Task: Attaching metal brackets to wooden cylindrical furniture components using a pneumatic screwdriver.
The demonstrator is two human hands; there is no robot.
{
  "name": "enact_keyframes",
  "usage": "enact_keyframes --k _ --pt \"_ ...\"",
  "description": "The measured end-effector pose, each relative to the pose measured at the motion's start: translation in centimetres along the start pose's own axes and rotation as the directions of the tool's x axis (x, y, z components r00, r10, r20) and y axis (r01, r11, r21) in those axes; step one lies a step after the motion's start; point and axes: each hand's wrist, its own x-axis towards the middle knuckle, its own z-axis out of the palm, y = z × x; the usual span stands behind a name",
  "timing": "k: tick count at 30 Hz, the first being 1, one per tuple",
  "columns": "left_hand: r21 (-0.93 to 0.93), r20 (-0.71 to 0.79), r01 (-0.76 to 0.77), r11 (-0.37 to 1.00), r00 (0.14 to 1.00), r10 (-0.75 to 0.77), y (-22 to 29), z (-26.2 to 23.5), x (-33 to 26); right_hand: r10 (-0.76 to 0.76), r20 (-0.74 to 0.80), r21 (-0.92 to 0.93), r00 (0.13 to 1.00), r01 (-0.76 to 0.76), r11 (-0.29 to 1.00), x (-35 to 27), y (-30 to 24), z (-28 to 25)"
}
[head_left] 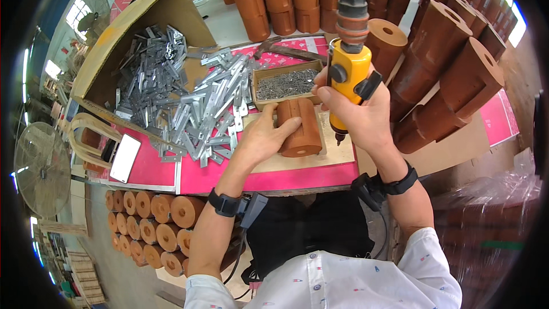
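My left hand (262, 138) is wrapped round a short reddish-brown wooden cylinder (302, 127), its thumb along the top. The cylinder lies on its side on a pale board (338, 153), with a hole showing in its near end. Raised beside it, my right hand (369, 115) grips a yellow power screwdriver (350, 68) with a black ribbed hose at its top. The screwdriver's tip points down, to the right of the cylinder and apart from it. Just beyond the cylinder stands a small box (264, 104) of loose screws.
Flat metal brackets (209, 106) spill from a tipped cardboard box (103, 60) at the left. A hammer (293, 52) lies behind the screws. Stacked brown cylinders (423, 51) stand at the back and right; more (150, 232) are piled below the left table edge. A phone (125, 158) sits near the fan.
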Motion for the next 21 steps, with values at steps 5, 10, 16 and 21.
enact_keyframes --k 5,10,16,21 --pt "0.005 -0.086 0.001 1.0 0.996 -0.001 0.0 1.2 -0.3 0.013 0.001 -0.025 1.0 -0.013 1.0 0.3 0.6 -0.2" --pt "0.131 -0.372 -0.172 0.976 0.904 0.209 -3.3 -2.0 1.9 0.027 0.002 -0.062 1.0 -0.027 0.998 0.2 0.2 -0.9" --pt "0.437 -0.452 0.022 0.899 0.87 0.199 -8.1 -3.6 4.8 0.018 -0.013 -0.048 1.0 -0.019 0.999 0.0 0.3 -1.2" --pt "0.525 -0.414 0.135 0.84 0.903 0.113 -6.9 -2.9 7.3 0.029 -0.015 -0.074 0.999 -0.03 0.997 -0.1 0.1 -1.7"
